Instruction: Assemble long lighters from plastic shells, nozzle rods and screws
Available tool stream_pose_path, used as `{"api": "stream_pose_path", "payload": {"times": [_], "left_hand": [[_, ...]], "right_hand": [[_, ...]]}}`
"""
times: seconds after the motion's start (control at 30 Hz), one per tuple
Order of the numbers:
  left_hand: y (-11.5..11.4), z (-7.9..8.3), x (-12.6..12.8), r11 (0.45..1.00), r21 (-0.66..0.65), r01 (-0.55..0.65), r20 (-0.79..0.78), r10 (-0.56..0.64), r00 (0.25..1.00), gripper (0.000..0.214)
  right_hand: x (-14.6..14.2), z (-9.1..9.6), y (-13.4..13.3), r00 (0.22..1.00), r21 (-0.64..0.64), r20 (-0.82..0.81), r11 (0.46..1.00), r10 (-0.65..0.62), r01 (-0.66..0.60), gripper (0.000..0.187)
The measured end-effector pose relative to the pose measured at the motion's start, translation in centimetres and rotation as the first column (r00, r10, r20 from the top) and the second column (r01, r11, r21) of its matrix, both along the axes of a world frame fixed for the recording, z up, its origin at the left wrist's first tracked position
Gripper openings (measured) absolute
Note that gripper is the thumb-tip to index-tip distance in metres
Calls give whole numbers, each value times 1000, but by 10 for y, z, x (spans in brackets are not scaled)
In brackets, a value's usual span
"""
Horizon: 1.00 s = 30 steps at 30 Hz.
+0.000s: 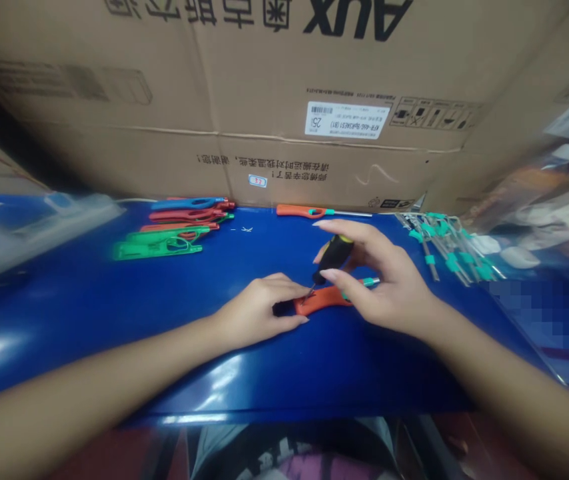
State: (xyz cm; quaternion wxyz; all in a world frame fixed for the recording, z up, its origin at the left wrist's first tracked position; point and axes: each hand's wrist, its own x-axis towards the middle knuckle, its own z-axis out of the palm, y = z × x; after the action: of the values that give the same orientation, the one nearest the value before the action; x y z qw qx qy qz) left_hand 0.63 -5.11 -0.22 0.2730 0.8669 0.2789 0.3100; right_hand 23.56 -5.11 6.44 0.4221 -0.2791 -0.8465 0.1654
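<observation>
An orange long-nosed lighter (325, 300) lies on the blue table in front of me, its teal collar and metal tube pointing right. My left hand (264, 303) grips the lighter's left end between thumb and fingers. In my right hand (389, 280) is a short black and yellow screwdriver (335, 256), held tilted by the handle. Its thin shaft slants down to the orange handle near my left fingertips; whether the tip sits in a screw is too small to tell. Part of the lighter's right half is hidden behind my right thumb.
Behind stands a large cardboard box (264, 80). At the back left lie green handle shells (159, 247), red handles (184, 215) and a blue one (187, 203). Another orange lighter (294, 211) rests against the box. Metal tubes with teal collars (447, 247) are heaped at right.
</observation>
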Motion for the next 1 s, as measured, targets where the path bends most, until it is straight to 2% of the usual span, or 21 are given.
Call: {"api": "stream_pose_path", "payload": {"times": [0.13, 0.3, 0.37, 0.43, 0.47, 0.5, 0.57, 0.63, 0.67, 0.73, 0.8, 0.83, 0.93, 1.0], "left_hand": [[0, 0, 0, 1000, 26, 11, -8, -11, 1000, 30], [1, 0, 0, 1000, 21, 15, -27, -14, 1000, 31], [1, -1, 0, 1000, 21, 10, -34, -9, 999, 30], [1, -2, 0, 1000, 13, 7, -41, -7, 999, 29], [1, -2, 0, 1000, 11, 7, -39, -6, 999, 29], [1, -2, 0, 1000, 10, 5, -33, -5, 999, 30], [1, -2, 0, 1000, 9, 2, -12, -2, 1000, 32], [1, -2, 0, 1000, 4, -3, -3, 3, 1000, 33], [1, -2, 0, 1000, 3, -4, -1, 4, 1000, 33], [1, -1, 0, 1000, 5, -4, -2, 4, 1000, 31], [0, 0, 1, 1000, 5, -6, -5, 6, 1000, 29], [0, 1, 1, 1000, 2, -10, -9, 10, 1000, 28], [0, 1, 1, 1000, -3, -18, -19, 18, 1000, 24], [0, 1, 1, 1000, -7, -16, -20, 16, 1000, 27]], "right_hand": [[-5, 9, 7, 986, 213, 123, 973, -113, 85, 49], [-12, 21, 5, 972, 109, 233, 993, 12, -38, 51], [-12, 20, 5, 969, 229, 234, 973, -73, 18, 45], [-12, 18, 5, 962, 385, 206, 919, -178, 88, 42], [-11, 16, 5, 963, 408, 195, 908, -187, 94, 41], [-11, 14, 5, 969, 380, 187, 922, -159, 78, 41], [-11, 12, 4, 987, 224, 152, 974, -56, 21, 42], [-12, 10, 2, 997, 120, 80, 993, -13, 3, 40], [-12, 10, 1, 999, 135, 38, 991, -28, 23, 35], [-13, 9, -2, 996, 256, -39, 963, -81, 88, 26], [-15, 10, -5, 994, 358, -69, 927, -90, 109, 26], [-15, 10, -7, 995, 364, -61, 927, -74, 91, 28], [-17, 13, -11, 999, 186, -28, 982, 29, -23, 39], [-18, 13, -11, 996, 97, -78, 994, 54, -46, 37]]}}
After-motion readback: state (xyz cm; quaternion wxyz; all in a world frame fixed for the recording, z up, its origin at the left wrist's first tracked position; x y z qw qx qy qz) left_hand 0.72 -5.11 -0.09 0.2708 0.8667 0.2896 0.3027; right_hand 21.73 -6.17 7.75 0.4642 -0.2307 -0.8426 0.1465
